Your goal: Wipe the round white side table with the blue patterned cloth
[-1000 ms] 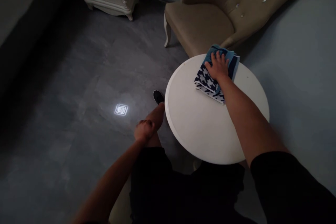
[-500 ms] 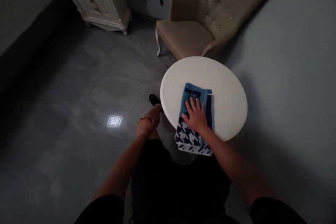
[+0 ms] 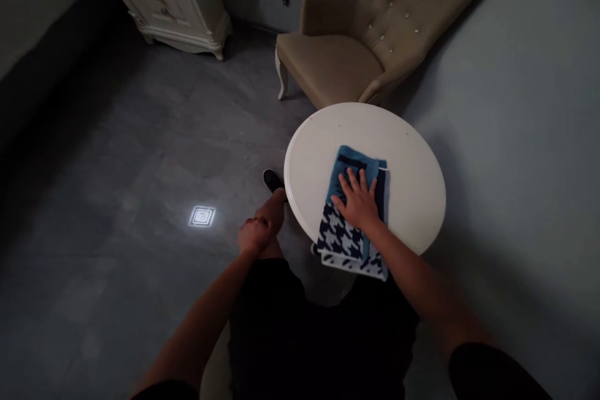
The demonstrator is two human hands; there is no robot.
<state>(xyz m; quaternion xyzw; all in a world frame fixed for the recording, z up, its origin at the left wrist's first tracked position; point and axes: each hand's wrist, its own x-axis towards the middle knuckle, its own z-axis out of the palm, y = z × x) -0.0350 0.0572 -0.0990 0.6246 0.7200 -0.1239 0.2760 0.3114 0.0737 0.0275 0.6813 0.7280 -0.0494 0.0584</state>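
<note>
A folded cloth [image 3: 344, 231], teal with a dark band and a navy-and-white houndstooth pattern, lies on the round white table [image 3: 412, 200]. Its lower end hangs over the near edge. My right hand [image 3: 360, 201] rests palm down on top of it, fingers spread. Part of the cloth is hidden under that hand. My left hand [image 3: 254, 235] is on my bent left knee, left of the table, its fingers curled round the leg and partly out of sight.
A tan tufted armchair [image 3: 328, 65] stands just behind the table. A white chest of drawers [image 3: 173, 9] is at the far left. The wall [image 3: 515, 137] runs close along the right side. A bright square light patch [image 3: 202, 216] shows on the grey floor [image 3: 140, 156].
My right hand and the cloth beneath it have shifted slightly right on the table. My left hand stays on the knee; the view has moved a little.
</note>
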